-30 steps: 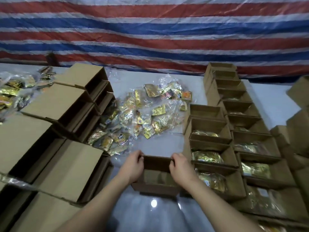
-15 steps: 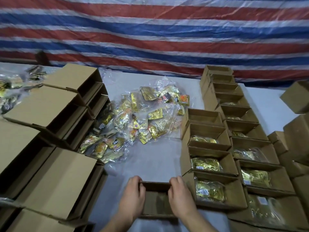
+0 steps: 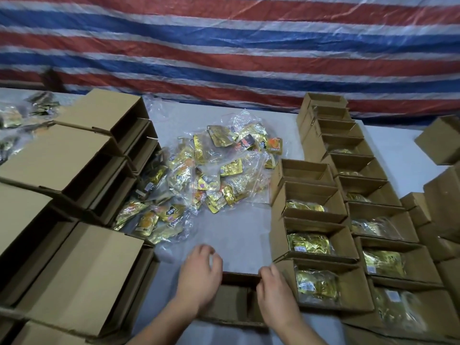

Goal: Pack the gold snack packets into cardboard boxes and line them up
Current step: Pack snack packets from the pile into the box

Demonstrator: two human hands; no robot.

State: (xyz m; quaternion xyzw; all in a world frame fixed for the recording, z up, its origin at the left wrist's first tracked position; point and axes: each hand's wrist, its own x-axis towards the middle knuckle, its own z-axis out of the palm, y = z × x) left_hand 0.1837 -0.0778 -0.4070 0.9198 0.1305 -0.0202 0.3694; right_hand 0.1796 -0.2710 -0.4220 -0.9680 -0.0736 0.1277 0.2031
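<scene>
1. While hunting for the next thing to grab, start big: grey table [image 3: 236, 235], with tall stacks of empty boxes [image 3: 74, 270] along the left side.
2. On the right, two rows of open boxes [image 3: 321, 247], most with gold inside, lined up going away from the body.
3. In the middle, pile of gold snack packets [image 3: 199, 180] in clear wrap, lying straight ahead of both hands and a bit to the left, well apart from them.
4. Down near the body, one empty box [image 3: 239, 297], long side running left to right, just beside the near end of the inner row.
5. Right hand [image 3: 276, 292]: fingers hooked over the far rim of that box, gripping it.
6. Left hand [image 3: 199, 282]: over the left end of the box, fingers loose and a bit blurry, with nothing seen inside them.
7. Best guess for the next move: reach forward and slightly left for a packet. Left hand nearer the pile and free, so likely the better one to send.
</scene>
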